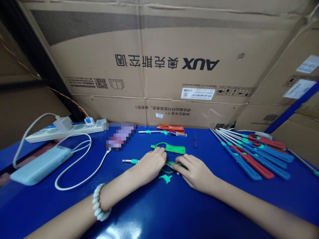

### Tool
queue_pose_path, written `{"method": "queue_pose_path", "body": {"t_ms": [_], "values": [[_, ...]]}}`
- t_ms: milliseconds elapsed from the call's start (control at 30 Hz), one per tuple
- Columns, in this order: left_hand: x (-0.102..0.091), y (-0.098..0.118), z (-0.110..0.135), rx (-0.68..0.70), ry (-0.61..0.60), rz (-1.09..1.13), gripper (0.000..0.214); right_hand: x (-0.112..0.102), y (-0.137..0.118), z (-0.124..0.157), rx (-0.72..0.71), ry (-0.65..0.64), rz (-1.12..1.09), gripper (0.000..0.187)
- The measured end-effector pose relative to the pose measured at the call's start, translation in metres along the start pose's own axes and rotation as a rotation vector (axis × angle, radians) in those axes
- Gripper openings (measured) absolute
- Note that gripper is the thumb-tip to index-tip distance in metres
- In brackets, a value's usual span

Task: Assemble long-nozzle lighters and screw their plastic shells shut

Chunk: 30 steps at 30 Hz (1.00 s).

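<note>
In the head view my left hand (152, 166) is closed on a partly opened stick lighter, whose metal tube (127, 161) sticks out to the left. My right hand (199, 172) pinches the other end of it, where bits of green casing (171, 163) and small wires show. My fingers hide most of its inside. Just below lies a loose teal trigger (165, 178). Beyond my hands rests a green handle shell (175, 148). Farther back are a red-orange shell (171, 128) and another lighter tube (152, 132) with its inner parts exposed.
A small screwdriver (195, 142) lies behind my right hand. Several blue and red stick lighters (251, 156) are fanned out at right. At left are a power bank (42, 166), a white cable (74, 189), a phone (122, 136) and a power strip (79, 127). Cardboard (149, 86) walls the back.
</note>
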<state>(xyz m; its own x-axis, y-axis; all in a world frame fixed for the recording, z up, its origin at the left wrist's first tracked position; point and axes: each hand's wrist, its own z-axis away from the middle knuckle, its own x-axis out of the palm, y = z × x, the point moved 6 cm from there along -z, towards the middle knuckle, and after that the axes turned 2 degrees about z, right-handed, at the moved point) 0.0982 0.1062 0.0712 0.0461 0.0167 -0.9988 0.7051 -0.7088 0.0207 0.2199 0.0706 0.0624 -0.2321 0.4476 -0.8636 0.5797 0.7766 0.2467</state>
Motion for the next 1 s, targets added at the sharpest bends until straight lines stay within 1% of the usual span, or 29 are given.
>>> {"method": "queue_pose_path", "body": {"t_ms": [167, 333, 567, 800, 1000], "values": [[0.003, 0.0, 0.001, 0.019, 0.009, -0.015, 0.019, 0.001, 0.0, 0.001, -0.004, 0.016, 0.005, 0.028], [0.006, 0.0, -0.001, 0.037, 0.061, -0.113, 0.017, 0.001, 0.0, 0.001, -0.005, 0.02, 0.008, 0.03], [0.0, 0.008, 0.001, 0.183, 0.09, -0.25, 0.011, 0.001, 0.0, 0.002, -0.016, 0.019, 0.031, 0.03], [0.0, 0.01, 0.004, 0.239, 0.144, -0.289, 0.014, 0.003, 0.0, 0.003, -0.008, 0.005, 0.034, 0.028], [0.002, 0.009, 0.003, 0.239, 0.115, -0.32, 0.012, 0.003, 0.0, 0.002, -0.007, 0.014, 0.032, 0.029]]}}
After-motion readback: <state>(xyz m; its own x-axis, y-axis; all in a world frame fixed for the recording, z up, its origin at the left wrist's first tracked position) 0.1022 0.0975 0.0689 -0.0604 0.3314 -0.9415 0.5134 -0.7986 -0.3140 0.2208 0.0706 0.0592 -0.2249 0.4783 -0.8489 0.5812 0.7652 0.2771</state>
